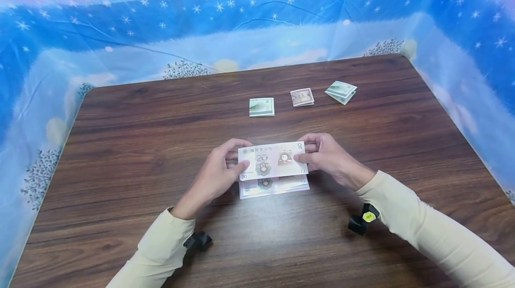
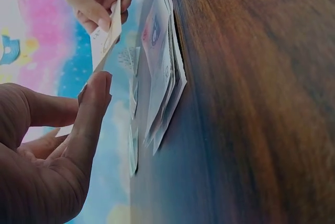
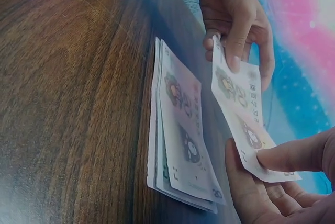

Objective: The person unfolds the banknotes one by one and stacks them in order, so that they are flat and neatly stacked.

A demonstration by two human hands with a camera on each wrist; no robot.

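So there's a pale pinkish paper note (image 1: 272, 162) with a 20 on it, held up over a dark wood table (image 1: 132, 154) between two hands. Left hand (image 1: 217, 169) has its left end pinched, thumb on the printed face and fingers behind; right hand (image 1: 333, 157) pinches the other end the same way. The note's long axis runs side to side from hand to hand, right end a touch higher in the head view, and the big 20 in the middle reads upright from there. A stack (image 1: 277, 186) of similar notes lies on the table with its long axis running nearly the same way, and from the head you only get its near strip poking out below the held one. The wrist views give you way more: there's a clear gap between the held note and the stack, and the stack is several loose sheets with edges that don't line up. Right wrist also shows a greenish sliver in the pile and the held note curving up toward the right thumb, while left wrist catches that note almost edge-on. Only the head view shows properly what's farther back: a green folded note (image 1: 261, 107) on the left, a brownish folded note (image 1: 302, 97) in the middle, and another green one (image 1: 340, 91) on the right, set at a slant and gaping a bit.
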